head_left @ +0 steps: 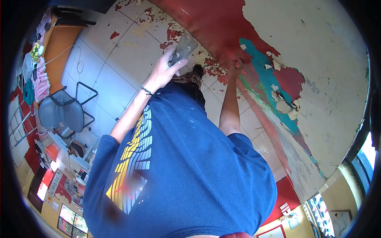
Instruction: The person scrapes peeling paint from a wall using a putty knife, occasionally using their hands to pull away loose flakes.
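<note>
Two hands, one scraper. Left hand (168,67), one bracelet (146,90) at its wrist, grips the grey scraper (185,48) above the flake-strewn floor (127,43), near the wall (317,79). Right hand (235,68) is at the wall's red paint, fingers apparently curled; cannot tell whether it holds anything. One chair (65,108).

A grey metal-framed chair (61,111) stands on the pale tiled floor (95,71), while daylight shows through a slatted window (72,223) in a yellow wall (48,215) beyond.
</note>
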`<state>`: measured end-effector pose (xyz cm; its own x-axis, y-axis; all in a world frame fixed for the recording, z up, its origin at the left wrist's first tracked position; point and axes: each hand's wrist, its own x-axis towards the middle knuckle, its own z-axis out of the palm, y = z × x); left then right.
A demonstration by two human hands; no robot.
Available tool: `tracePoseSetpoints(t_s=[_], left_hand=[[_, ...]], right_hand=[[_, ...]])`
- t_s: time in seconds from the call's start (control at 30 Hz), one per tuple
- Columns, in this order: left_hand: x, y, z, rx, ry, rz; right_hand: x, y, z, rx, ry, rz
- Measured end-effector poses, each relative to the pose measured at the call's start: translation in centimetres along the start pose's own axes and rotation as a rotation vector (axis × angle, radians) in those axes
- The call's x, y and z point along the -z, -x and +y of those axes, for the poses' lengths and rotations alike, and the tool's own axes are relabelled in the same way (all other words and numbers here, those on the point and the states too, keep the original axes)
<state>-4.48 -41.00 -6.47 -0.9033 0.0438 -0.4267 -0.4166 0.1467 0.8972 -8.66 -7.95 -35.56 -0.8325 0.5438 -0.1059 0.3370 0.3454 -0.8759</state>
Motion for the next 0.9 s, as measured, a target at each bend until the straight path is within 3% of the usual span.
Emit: tracePoseSetpoints(t_s=[0.03,0.1,0.13,0.2,0.23,0.3,0.53,0.6,0.7,0.9], left_hand=[[-0.2,-0.1,0.0,0.003,0.003,0.002],[-0.3,-0.2,0.1,-0.015,0.01,0.003],[-0.5,-0.2,0.2,-0.012,0.015,0.008],[-0.6,-0.2,0.2,-0.032,0.038,0.026],[-0.7,-0.2,0.1,-0.029,0.042,0.038],[-0.6,-0.1,-0.2,-0.02,0.025,0.04],[0.1,0.5,-1.7,-0.013,-0.03,0.08],[0.4,0.7,-1.8,-0.001,-0.036,0.059],[1.0,0.9,-1.9,0.033,-0.056,0.017],[2.3,0.6,-2.4,0.038,-0.148,0.019]], right_hand=[[0.2,0.0,0.2,0.0,0.003,-0.003],[1.0,1.7,-3.8,-0.296,-0.474,-0.027],[1.4,1.7,-3.7,-0.295,-0.469,-0.034],[1.7,1.7,-3.6,-0.005,0.089,0.142],[1.8,1.8,-3.6,0.0,0.091,0.13],[2.2,2.6,-6.1,0.125,0.445,0.243],[0.9,1.9,-6.4,0.076,0.527,0.213],[0.5,1.5,-6.7,-0.073,0.544,0.253],[0.1,1.3,-6.7,-0.137,0.535,0.287],[0.2,0.5,-3.4,0.048,0.495,0.333]])
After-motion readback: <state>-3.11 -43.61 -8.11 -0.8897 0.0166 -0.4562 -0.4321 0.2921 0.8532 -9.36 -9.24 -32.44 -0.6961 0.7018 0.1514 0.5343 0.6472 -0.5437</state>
